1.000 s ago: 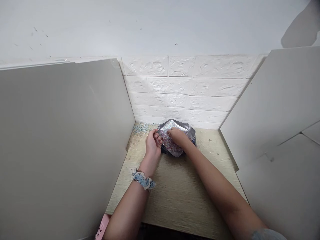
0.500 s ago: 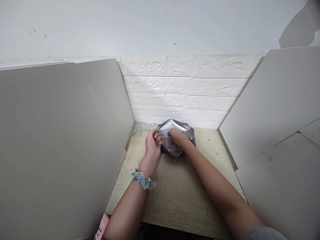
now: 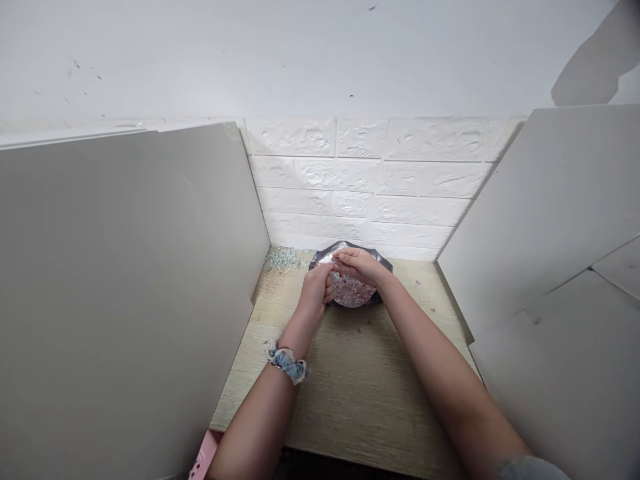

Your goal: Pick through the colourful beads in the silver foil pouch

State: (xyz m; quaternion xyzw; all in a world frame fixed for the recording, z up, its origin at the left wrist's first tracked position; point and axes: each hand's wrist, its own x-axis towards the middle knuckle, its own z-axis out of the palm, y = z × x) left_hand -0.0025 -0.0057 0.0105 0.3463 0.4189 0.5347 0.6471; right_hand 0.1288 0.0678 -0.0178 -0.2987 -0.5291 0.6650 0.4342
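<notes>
A silvery foil bag (image 3: 384, 256), opened wide, lies on the table against the wall. Small pink and red glittering bits, like beads or sequins (image 3: 353, 291), fill it. My left hand (image 3: 318, 288) is at the bag's left side, fingers curled and thumb tip pressed to the forefinger. Over the bag's middle is my right hand (image 3: 361, 264), its fingers pressed together and pointing left. The fingertips of both hands meet above the bits. Anything pinched between them is too small to make out.
Pale blue-green bits (image 3: 287, 258) are scattered on the wooden table (image 3: 370, 387) at the back left. Grey panels rise on the left (image 3: 150, 287) and right (image 3: 545, 233). A white brick-pattern wall (image 3: 350, 177) closes the back. A pink perforated object (image 3: 205, 457) shows at the lower left.
My right hand has come up from among the bits inside the bag. My left hand has moved right and turned over the bag's edge, so the fingertips of both hands now meet.
</notes>
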